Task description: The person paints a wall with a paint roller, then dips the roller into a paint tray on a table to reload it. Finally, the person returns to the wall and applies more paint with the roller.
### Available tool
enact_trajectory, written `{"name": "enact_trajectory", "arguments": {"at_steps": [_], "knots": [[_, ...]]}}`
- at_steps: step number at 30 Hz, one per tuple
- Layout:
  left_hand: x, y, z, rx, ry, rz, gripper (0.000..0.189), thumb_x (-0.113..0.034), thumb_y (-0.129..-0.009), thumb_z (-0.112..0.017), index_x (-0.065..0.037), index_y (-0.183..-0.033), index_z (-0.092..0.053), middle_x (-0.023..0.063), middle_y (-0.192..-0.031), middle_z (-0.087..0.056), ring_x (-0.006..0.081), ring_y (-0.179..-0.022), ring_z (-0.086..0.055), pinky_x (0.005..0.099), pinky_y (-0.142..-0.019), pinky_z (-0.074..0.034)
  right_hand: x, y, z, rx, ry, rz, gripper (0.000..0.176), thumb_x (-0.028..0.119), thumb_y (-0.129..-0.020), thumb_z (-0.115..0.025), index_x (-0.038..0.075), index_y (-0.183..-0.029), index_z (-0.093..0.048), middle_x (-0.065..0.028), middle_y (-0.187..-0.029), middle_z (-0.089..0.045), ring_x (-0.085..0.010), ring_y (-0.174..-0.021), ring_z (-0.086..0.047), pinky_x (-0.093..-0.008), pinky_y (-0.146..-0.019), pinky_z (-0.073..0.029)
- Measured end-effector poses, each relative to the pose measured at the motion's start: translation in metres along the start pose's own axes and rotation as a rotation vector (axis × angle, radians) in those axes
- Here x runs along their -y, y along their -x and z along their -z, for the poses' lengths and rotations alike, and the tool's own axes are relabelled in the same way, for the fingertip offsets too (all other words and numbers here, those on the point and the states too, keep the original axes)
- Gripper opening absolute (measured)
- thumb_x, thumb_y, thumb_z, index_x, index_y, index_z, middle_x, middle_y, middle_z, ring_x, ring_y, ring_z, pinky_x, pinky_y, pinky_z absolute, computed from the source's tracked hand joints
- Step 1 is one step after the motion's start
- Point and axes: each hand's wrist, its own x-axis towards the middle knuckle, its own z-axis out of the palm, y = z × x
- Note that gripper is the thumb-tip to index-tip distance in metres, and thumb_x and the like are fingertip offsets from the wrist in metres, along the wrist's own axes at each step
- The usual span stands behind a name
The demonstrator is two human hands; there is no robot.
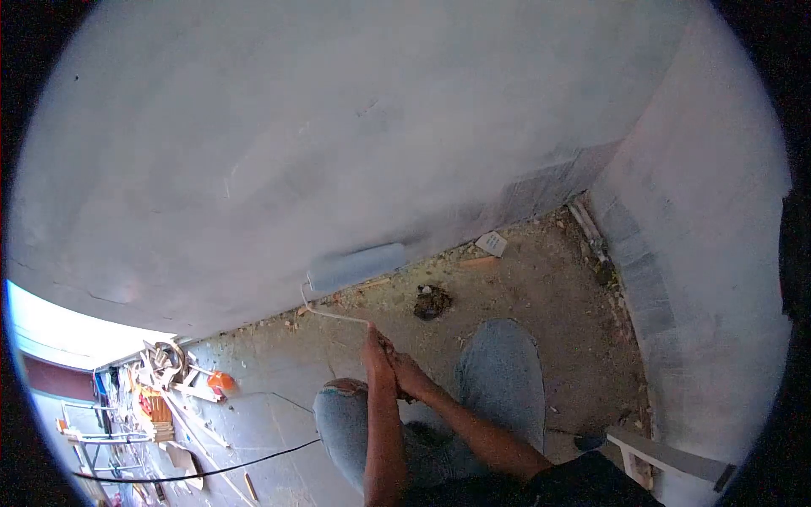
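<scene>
A paint roller (356, 267) with a pale sleeve lies along the foot of the wall (338, 135) in front of me, seemingly touching it. Its thin bent wire frame runs back to my hands. My left hand (378, 353) is wrapped round the roller's handle, which it hides. Just behind it and pressed close, my right hand (410, 377) is closed round the same handle. Both hands are between my bent knees, above the dusty floor (355, 355). Darker patches show low on the wall to the roller's right.
A dark clump of debris (432, 302) and a white card (492, 244) lie near the wall. Another wall (701, 237) rises at right. A black cable (211, 469) crosses lower left, near piled wood (165, 363) and an orange object (221, 381). A pale bench-like piece (667, 456) stands lower right.
</scene>
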Motion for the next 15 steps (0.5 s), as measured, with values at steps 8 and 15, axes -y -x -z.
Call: {"name": "enact_trajectory", "arguments": {"at_steps": [8,15], "knots": [[-0.051,0.051,-0.026,0.139,-0.064,-0.092,0.042,-0.043,-0.087,-0.046,-0.011,-0.061,-0.044,-0.0001,-0.052,-0.040,0.0108,-0.044,-0.037,0.0264,-0.043,-0.030,0.045,0.024,-0.002,-0.214,0.080,0.329,0.054,0.042,-0.093,-0.024,-0.003,-0.118,-0.041,-0.0211,-0.096,-0.057,-0.0282,-0.080,-0.057,-0.0381,-0.071,-0.044],[-0.097,0.054,-0.063,0.238,-0.006,-0.368,0.047,-0.044,-0.087,-0.045,-0.007,-0.059,-0.046,-0.0014,-0.051,-0.039,0.0080,-0.045,-0.035,0.0250,-0.044,-0.027,0.083,-0.002,0.027,-0.066,0.188,0.334,0.049,0.036,-0.093,-0.030,0.004,-0.130,-0.030,-0.0190,-0.106,-0.054,-0.0297,-0.092,-0.055,-0.0380,-0.076,-0.043]]}}
